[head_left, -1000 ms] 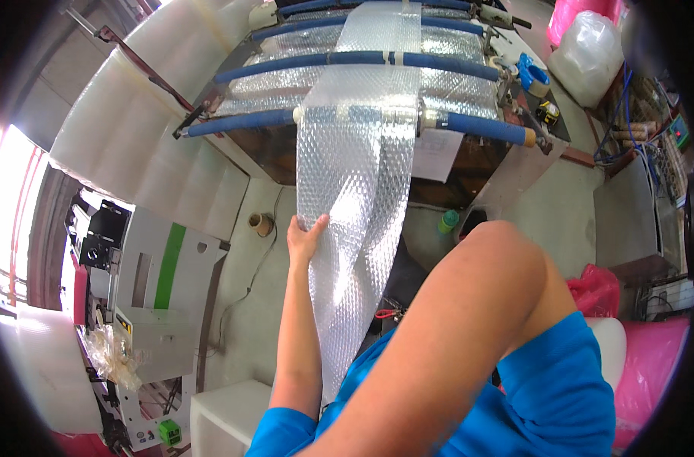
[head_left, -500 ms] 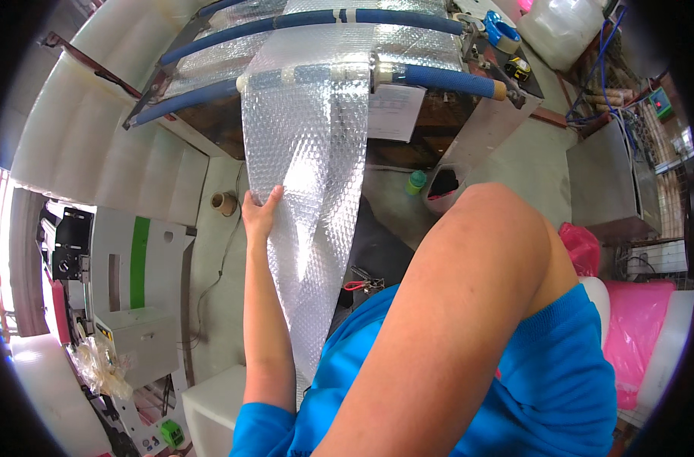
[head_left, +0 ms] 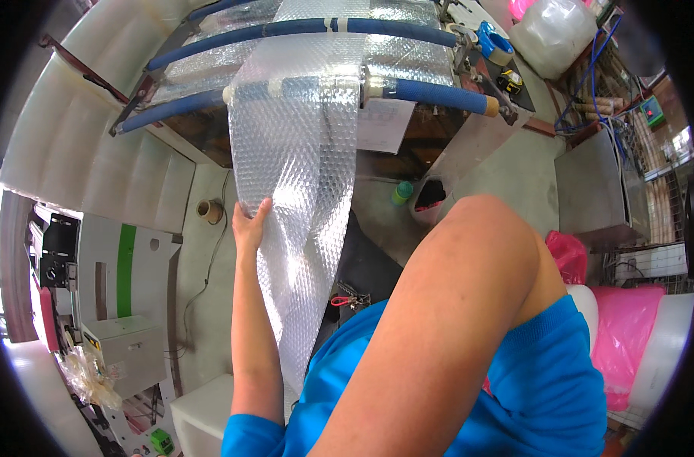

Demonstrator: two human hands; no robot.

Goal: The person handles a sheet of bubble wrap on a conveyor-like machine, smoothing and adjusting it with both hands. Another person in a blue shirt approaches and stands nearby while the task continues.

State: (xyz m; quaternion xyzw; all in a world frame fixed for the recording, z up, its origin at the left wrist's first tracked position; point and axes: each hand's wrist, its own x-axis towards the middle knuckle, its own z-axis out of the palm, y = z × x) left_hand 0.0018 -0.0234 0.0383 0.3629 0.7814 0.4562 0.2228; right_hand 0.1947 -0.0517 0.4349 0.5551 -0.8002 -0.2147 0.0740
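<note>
the bubble wrap sheet (head_left: 301, 152) hung lengthwise from the blue padded roller (head_left: 430, 93) down past the person's left side. the left hand (head_left: 249, 225) pinched its left edge, well below the roller; the right hand's grip could not be told.

Blue tape dispenser (head_left: 490, 39), upper right. Translucent plastic jug (head_left: 554, 32), top right. Green-capped bottle (head_left: 402, 192), centre, on floor. Cardboard tape core (head_left: 208, 210), left of centre. Pink plastic bags (head_left: 622, 335), lower right. Paper sheet (head_left: 385, 126), upper centre. Red-handled tool (head_left: 352, 300), centre.
</note>
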